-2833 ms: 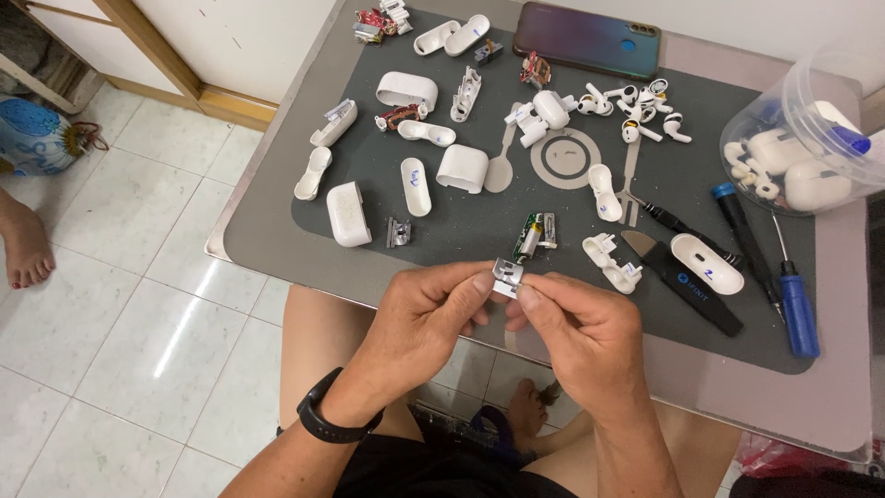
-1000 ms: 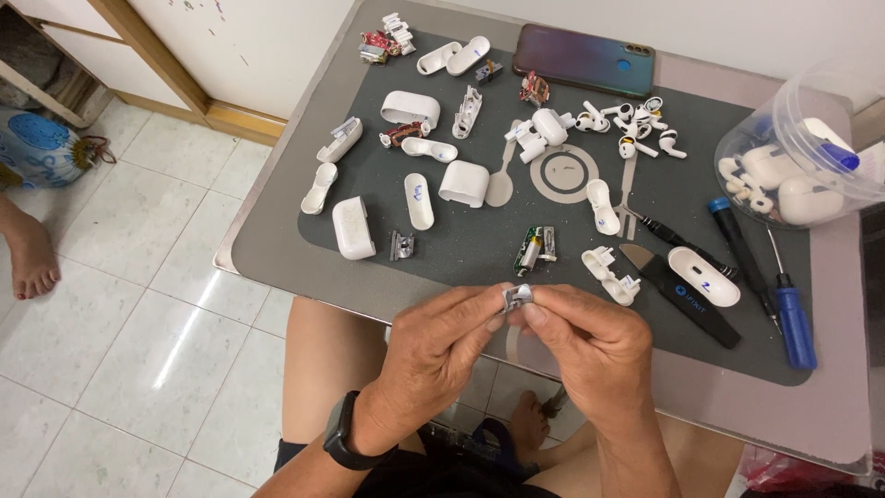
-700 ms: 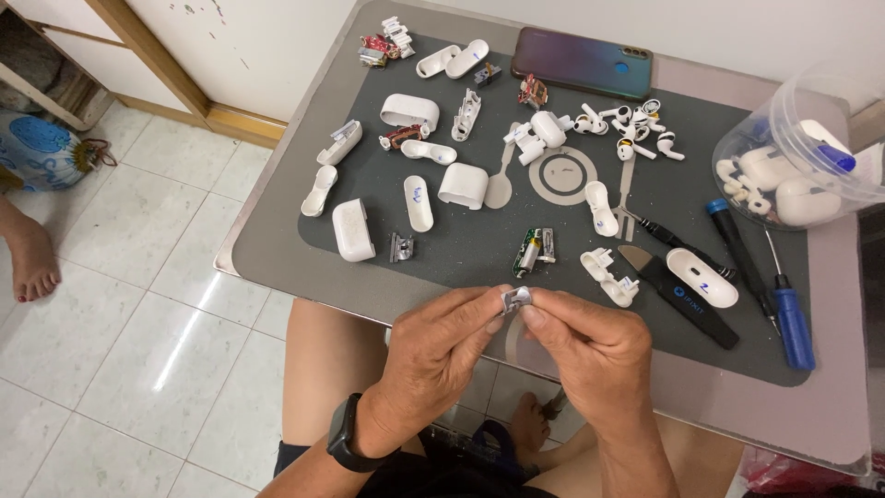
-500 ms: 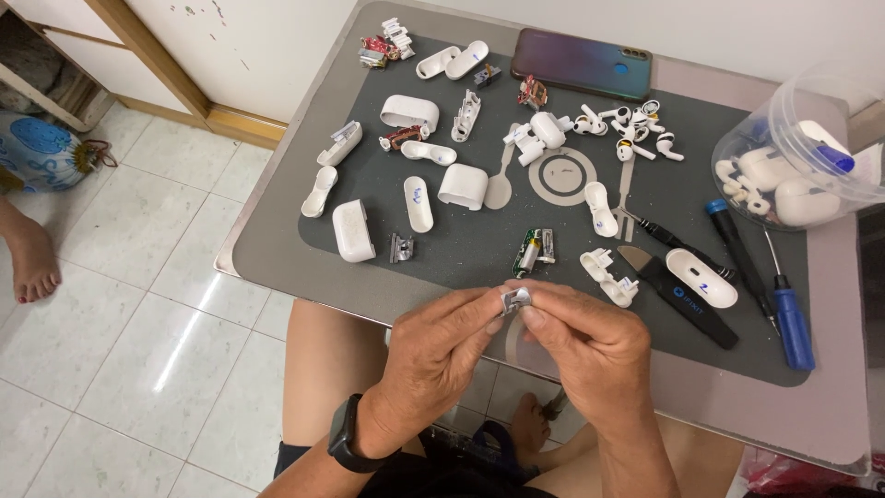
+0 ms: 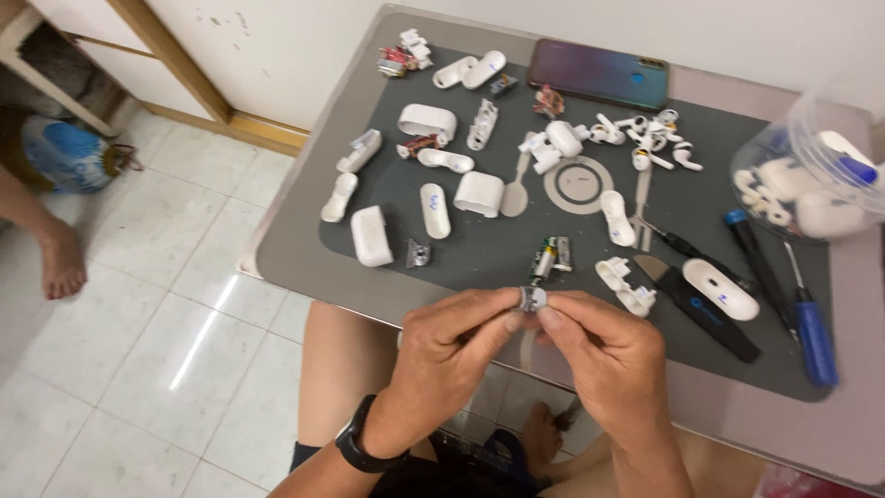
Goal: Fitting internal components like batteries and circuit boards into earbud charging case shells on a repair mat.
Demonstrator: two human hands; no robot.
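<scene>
Both hands pinch small metal part over table edge.
Left hand [image 5: 442, 355] and right hand [image 5: 604, 355] fingertips grasp silver component [image 5: 531, 299]; dark mat [image 5: 498, 249] at 12 o'clock.

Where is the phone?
In the head view the phone lies flat at the far edge of the grey mat, right of centre, just behind the pile of white earbuds.

The small metal part [image 5: 531, 298] is mostly hidden between fingertips (its kind too small to tell). The clear plastic bag [image 5: 811, 166], far right, is cut by the frame's edge.
</scene>
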